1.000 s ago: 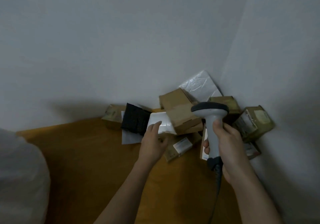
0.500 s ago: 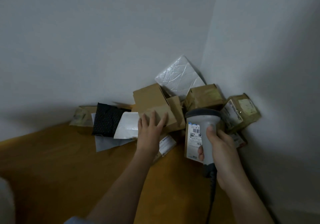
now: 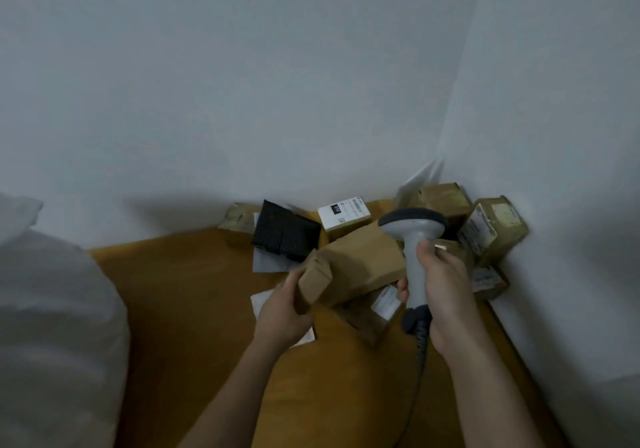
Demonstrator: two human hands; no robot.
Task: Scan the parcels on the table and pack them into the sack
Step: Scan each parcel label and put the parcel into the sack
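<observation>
Lifting clear of the pile, a long brown cardboard box [image 3: 356,267] is gripped at its near end by the left hand [image 3: 282,312], fingers curled round the short face. Its far end lies just beside the grey barcode scanner [image 3: 414,239], whose handle is clasped in the right hand [image 3: 446,295], head pointed away toward the corner. Beneath and behind, on the orange table [image 3: 194,309], further parcels are heaped against the walls: a black dotted mailer [image 3: 285,236], a white-labelled box [image 3: 343,215], taped brown boxes [image 3: 491,229] at right. Pale grey sack [image 3: 52,326] fabric is seen at far left, well apart.
</observation>
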